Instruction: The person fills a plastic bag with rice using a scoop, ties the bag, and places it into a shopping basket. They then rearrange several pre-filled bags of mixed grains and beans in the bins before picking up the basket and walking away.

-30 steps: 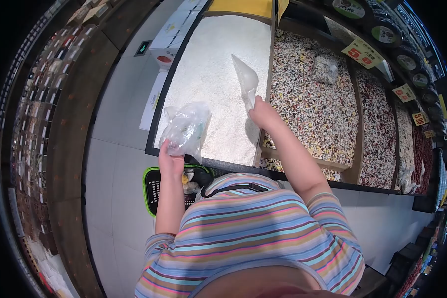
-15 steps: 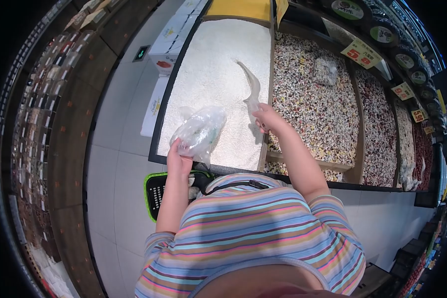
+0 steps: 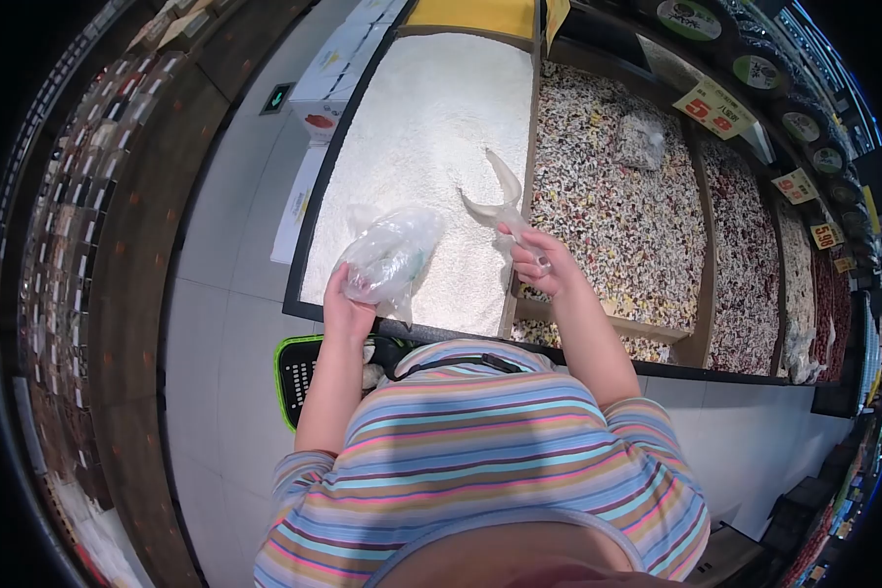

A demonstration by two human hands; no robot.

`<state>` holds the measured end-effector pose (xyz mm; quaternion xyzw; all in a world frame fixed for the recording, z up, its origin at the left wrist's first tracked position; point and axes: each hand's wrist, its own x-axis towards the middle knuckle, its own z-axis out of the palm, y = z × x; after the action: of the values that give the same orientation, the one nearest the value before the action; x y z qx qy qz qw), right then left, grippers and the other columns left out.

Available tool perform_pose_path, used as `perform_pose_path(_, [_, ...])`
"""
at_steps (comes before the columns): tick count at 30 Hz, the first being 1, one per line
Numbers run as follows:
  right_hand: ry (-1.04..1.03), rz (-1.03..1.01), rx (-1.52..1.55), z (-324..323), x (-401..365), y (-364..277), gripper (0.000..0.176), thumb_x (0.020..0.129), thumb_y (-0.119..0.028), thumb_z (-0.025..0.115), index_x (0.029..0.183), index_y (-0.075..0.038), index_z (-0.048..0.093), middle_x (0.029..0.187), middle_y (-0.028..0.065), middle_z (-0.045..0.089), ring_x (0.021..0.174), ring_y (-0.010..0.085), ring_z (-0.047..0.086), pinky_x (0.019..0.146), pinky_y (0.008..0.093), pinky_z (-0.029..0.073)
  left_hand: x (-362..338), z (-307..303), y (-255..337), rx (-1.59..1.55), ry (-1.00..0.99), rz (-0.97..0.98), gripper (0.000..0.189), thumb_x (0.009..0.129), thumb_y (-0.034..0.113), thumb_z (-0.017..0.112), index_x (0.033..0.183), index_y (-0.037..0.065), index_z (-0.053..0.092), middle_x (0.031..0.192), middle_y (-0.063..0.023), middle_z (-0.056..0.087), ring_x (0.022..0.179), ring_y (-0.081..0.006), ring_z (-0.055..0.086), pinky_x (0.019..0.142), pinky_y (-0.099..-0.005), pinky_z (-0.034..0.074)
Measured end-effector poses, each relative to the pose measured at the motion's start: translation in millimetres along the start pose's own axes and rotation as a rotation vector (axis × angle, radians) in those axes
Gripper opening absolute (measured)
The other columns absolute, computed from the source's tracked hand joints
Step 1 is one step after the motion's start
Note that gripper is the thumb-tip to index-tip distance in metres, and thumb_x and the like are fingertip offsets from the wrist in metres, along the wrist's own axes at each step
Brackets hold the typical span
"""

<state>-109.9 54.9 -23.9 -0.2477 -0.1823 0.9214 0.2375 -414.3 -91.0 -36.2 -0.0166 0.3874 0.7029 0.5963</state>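
My left hand (image 3: 348,306) is closed on the lower left side of a clear plastic bag (image 3: 394,257), which hangs low over the white rice (image 3: 402,118) in the left bin. What the bag contains is hard to make out. In my right hand (image 3: 547,263) is the handle of a translucent scoop (image 3: 500,208), fingers wrapped round it. The scoop's open end points away from me, above the rice near the wooden divider, and seems to hold no rice.
Mixed grain fills the bin (image 3: 617,206) to the right, with a small plastic bag (image 3: 641,140) on it. Price signs (image 3: 714,109) hang beyond. A green-edged black basket (image 3: 299,377) stands below the bin's front edge. White boxes (image 3: 328,83) are at the left.
My right hand has moved slightly right and toward me, turning the scoop so its open mouth now shows. The bag in my left hand has shifted a little left.
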Motion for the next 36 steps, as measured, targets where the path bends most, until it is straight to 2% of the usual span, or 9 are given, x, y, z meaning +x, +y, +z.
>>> perform_pose_path(5, [-0.047,0.017,0.032,-4.7,-13.4,-1.0,0.042,0.090,-0.022,0.046,0.128,-0.004,0.041,0.059,-0.0007,0.043,0.041,0.0081,0.037,0.036,0.0210,0.029,-2.2,5.8,-3.2,-0.042,0.025,-0.012,0.039,0.094,0.027,0.042,0.125,0.004,0.045,0.122,-0.0111,0.051,0.112,-0.0249,0.050,0.097,-0.0439,0.041])
perform_pose_path(11, [-0.136,0.010,0.038,-11.7,-19.4,-3.0,0.046,0.089,-0.020,0.048,0.130,-0.001,0.039,0.059,0.0022,0.043,0.041,0.0101,0.039,0.035,0.0212,0.030,-3.4,12.2,-10.0,-0.052,0.092,-0.004,0.042,0.095,0.033,0.042,0.124,0.003,0.044,0.124,-0.0130,0.048,0.113,-0.0266,0.048,0.098,-0.0439,0.039])
perform_pose_path(14, [-0.169,0.009,0.010,-6.8,-23.1,-4.2,0.048,0.088,-0.019,0.049,0.131,0.000,0.038,0.059,0.0036,0.044,0.040,0.0110,0.039,0.035,0.0213,0.031,-2.4,7.5,-10.8,-0.053,0.029,-0.006,0.045,0.095,0.037,0.041,0.124,0.003,0.045,0.124,-0.0138,0.047,0.114,-0.0271,0.047,0.099,-0.0437,0.038])
perform_pose_path(20, [-0.166,0.043,-0.023,7.7,-40.7,-2.1,0.052,0.086,-0.018,0.051,0.132,0.001,0.036,0.059,0.0049,0.045,0.039,0.0118,0.042,0.035,0.0215,0.035,-7.7,15.1,-12.5,0.020,-0.016,0.019,0.055,0.097,0.045,0.030,0.131,0.004,0.041,0.132,-0.0148,0.042,0.122,-0.0282,0.041,0.103,-0.0425,0.033])
perform_pose_path(29, [-0.175,0.122,-0.085,22.8,-69.9,7.4,0.054,0.084,-0.016,0.051,0.132,0.003,0.036,0.057,0.0058,0.046,0.037,0.0120,0.043,0.033,0.0205,0.035,-10.3,20.8,-13.6,0.045,-0.158,0.077,0.056,0.099,0.045,0.022,0.143,0.010,0.026,0.141,-0.0127,0.033,0.127,-0.0265,0.037,0.105,-0.0396,0.030])
perform_pose_path(32, [-0.168,0.168,-0.106,29.5,-76.8,11.9,0.053,0.084,-0.015,0.051,0.131,0.004,0.036,0.057,0.0065,0.046,0.036,0.0118,0.044,0.033,0.0201,0.035,-9.9,21.2,-15.4,0.068,-0.122,0.048,0.054,0.099,0.045,0.022,0.144,0.015,0.025,0.142,-0.0082,0.035,0.126,-0.0233,0.039,0.105,-0.0388,0.032])
perform_pose_path(36, [-0.185,0.265,-0.103,34.9,-79.9,14.1,0.050,0.085,-0.014,0.051,0.130,0.005,0.038,0.057,0.0073,0.047,0.036,0.0125,0.044,0.033,0.0204,0.035,-6.9,17.0,-22.1,0.149,-0.142,0.064,0.053,0.099,0.046,0.023,0.145,0.019,0.024,0.135,-0.0098,0.041,0.114,-0.0200,0.047,0.098,-0.0357,0.038])
